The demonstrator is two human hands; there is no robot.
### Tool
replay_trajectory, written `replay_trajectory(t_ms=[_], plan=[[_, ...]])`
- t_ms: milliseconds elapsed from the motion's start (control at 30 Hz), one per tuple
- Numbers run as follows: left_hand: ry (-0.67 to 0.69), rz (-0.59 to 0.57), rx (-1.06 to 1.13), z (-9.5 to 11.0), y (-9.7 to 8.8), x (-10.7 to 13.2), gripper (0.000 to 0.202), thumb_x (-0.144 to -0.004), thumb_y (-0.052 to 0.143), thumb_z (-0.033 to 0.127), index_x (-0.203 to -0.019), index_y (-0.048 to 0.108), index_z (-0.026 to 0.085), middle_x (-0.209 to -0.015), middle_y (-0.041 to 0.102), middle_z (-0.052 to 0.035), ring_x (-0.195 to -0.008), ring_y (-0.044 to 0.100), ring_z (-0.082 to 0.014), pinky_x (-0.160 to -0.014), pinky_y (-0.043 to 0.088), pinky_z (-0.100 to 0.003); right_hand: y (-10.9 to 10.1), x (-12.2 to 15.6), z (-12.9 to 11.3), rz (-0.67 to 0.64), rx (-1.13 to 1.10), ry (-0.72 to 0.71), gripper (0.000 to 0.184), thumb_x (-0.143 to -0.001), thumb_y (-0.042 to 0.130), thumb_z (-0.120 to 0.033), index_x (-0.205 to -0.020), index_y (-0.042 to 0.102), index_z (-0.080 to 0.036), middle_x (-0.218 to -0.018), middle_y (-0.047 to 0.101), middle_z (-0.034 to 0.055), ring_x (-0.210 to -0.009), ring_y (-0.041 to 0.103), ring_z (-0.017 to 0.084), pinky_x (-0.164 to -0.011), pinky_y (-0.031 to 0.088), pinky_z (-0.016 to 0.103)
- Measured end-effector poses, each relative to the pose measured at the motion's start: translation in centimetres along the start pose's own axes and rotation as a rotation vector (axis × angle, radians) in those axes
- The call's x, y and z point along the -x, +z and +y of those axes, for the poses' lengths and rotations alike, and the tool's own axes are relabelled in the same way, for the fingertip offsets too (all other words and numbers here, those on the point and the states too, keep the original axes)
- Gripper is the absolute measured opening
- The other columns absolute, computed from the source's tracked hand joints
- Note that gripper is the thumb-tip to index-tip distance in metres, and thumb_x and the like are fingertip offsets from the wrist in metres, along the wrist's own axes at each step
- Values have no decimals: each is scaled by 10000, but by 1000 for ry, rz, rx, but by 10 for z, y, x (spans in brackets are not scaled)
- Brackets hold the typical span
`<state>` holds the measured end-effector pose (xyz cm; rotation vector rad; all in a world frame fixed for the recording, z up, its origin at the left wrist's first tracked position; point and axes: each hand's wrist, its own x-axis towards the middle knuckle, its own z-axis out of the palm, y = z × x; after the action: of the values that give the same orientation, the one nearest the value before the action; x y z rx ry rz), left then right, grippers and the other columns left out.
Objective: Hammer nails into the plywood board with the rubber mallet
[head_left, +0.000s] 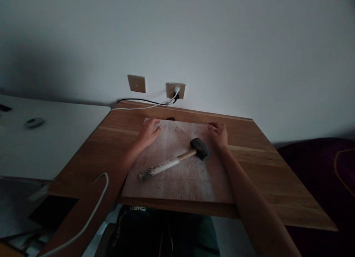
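Note:
A pale, worn wooden board (177,186) lies on the brown table in front of me. My left hand (149,134) grips its far left corner, thumb resting on the top face. At the far right corner my right hand (219,135) is closed around the edge, its fingertips partly hidden. Between the two hands, several thin nails (176,128) stand along the board's far side. A mallet (200,149) with a dark head lies slantwise on the board, its handle (163,166) toward the near left. Neither hand touches the mallet.
The wooden table (257,164) backs against a white wall with a socket (180,90) holding plugs. White and black cables run left from it. Left stands a white desk (55,138) with a mouse (34,122). A white cable (95,209) hangs near my left arm.

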<state>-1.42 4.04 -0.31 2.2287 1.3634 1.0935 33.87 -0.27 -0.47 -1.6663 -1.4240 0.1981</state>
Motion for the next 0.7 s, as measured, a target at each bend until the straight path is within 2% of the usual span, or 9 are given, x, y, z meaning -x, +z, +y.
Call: replay_trajectory(t_ms=[167, 367, 500, 700], plan=[[14, 7, 37, -1, 0, -1, 183, -883, 609, 147, -1050, 616, 224, -1083, 742, -68, -1094, 670, -238, -1041, 486, -432, -2, 10, 3, 10, 22, -53, 397, -863, 571, -435, -1108, 717, -158, -1102, 595, 129, -992, 639, 260, -906, 580, 460], [5, -9, 38, 1, -4, 0, 197, -858, 611, 113, -1018, 631, 227, -1058, 749, -42, -1049, 679, -220, -1027, 492, -416, -5, 11, -2, 19, 64, -104, 315, -877, 583, -440, -995, 727, -186, -1026, 568, 96, -991, 612, 267, -954, 539, 475], [-18, -2, 14, 6, -7, -8, 164, -873, 615, 148, -1012, 656, 224, -1015, 749, -40, -1032, 677, -231, -1010, 494, -412, -5, 14, -8, 23, 112, -199, 261, -887, 599, -421, -929, 730, -198, -1003, 573, 93, -1006, 599, 267, -974, 514, 460], [61, 21, -18, 17, 1, -18, 152, -847, 654, 151, -975, 699, 221, -972, 678, -30, -982, 642, -218, -972, 498, -385, 0, 15, -8, 68, 183, -300, 183, -877, 658, -384, -882, 730, -216, -1020, 564, 95, -1025, 575, 279, -958, 510, 468]])
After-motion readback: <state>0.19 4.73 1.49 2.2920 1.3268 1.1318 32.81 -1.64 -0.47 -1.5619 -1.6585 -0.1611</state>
